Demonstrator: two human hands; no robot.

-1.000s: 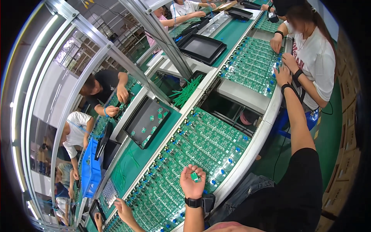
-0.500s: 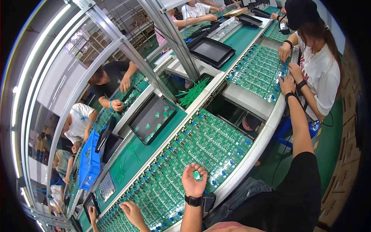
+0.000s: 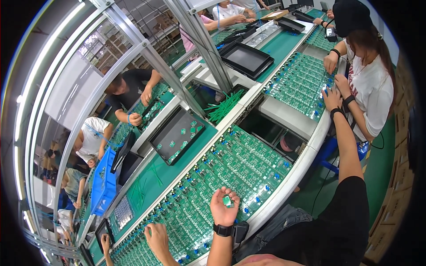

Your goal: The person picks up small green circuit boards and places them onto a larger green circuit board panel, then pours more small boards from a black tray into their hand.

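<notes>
One small green circuit board lay in the wearer's left hand, near 6 o'clock, palm cupped upward and fingers curled around it, above a large green circuit panel. Well apart, between 2 and 3 o'clock, the right hand reached to the edge of a farther circuit panel, beside blue components; whether its fingers gripped anything could not be made out. Just beyond it were the hands of a co-worker in a white shirt. Left of centre, toward 9 o'clock, a black tray with more small boards sat on the green worktop. Green strips were bunched near 12 o'clock, close to centre; a blue bin stood at 8 o'clock.
</notes>
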